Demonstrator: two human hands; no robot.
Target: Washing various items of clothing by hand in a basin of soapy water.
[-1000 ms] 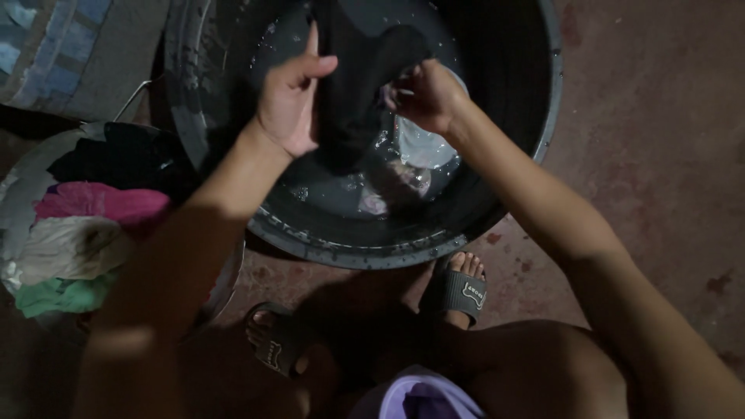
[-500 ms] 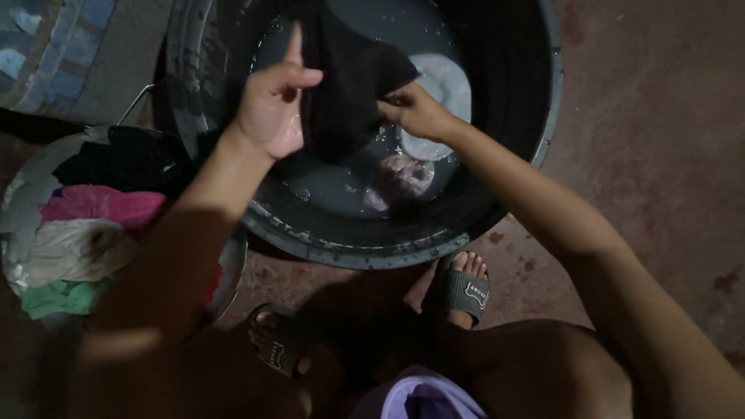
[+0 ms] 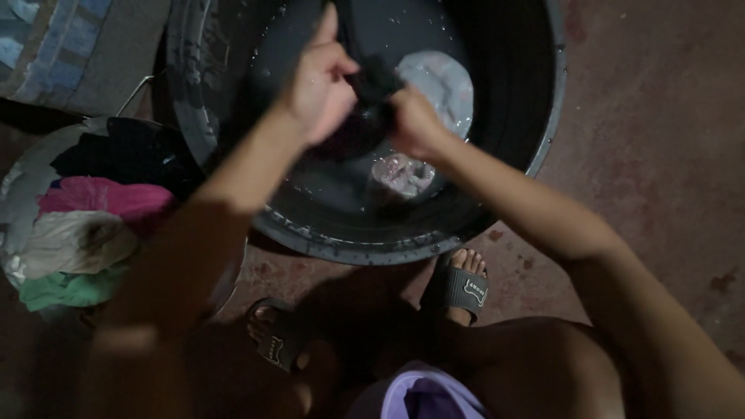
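A wide black wash basin point(image 3: 543, 132) stands on the floor in front of me with water in it. Over its middle, my left hand point(image 3: 318, 85) and my right hand point(image 3: 415, 124) are close together, both closed on a bunched dark wet garment point(image 3: 372, 85). Under the hands, a pale cloth point(image 3: 446, 85) and a small pinkish cloth point(image 3: 400, 174) lie in the water.
At the left stands a round tub point(image 3: 23, 171) piled with black, pink, white and green clothes. A blue and grey cloth point(image 3: 62, 46) lies at the top left. My feet in dark slides point(image 3: 462, 287) rest on the reddish floor point(image 3: 660, 171) below the basin.
My hands have come together over the basin's middle, bunching the dark garment that hung spread between them a second ago. The pale cloth beneath is more exposed.
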